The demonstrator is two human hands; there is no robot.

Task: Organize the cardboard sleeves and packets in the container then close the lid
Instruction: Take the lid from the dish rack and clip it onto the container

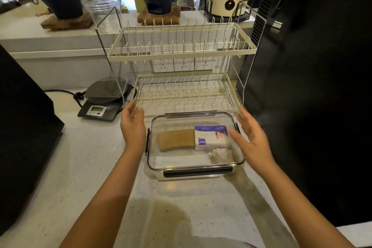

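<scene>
A clear plastic container [198, 174] with dark clip handles stands on the pale counter in front of me, its transparent lid lying on top. Inside lie a brown cardboard sleeve [175, 139] at the left, a white and purple packet [210, 137] at the right, and white wrapped items [181, 160] along the near side. My left hand [132, 127] hovers open just left of the container, palm facing it. On the container's right side, over that edge, my right hand [251, 137] is open too. Neither hand holds anything.
A cream two-tier dish rack [181, 54] stands right behind the container. A black kitchen scale [100, 106] sits at the back left, with a cable beside it. A large black appliance [312, 66] fills the right side, and another dark object [24, 127] stands at the left.
</scene>
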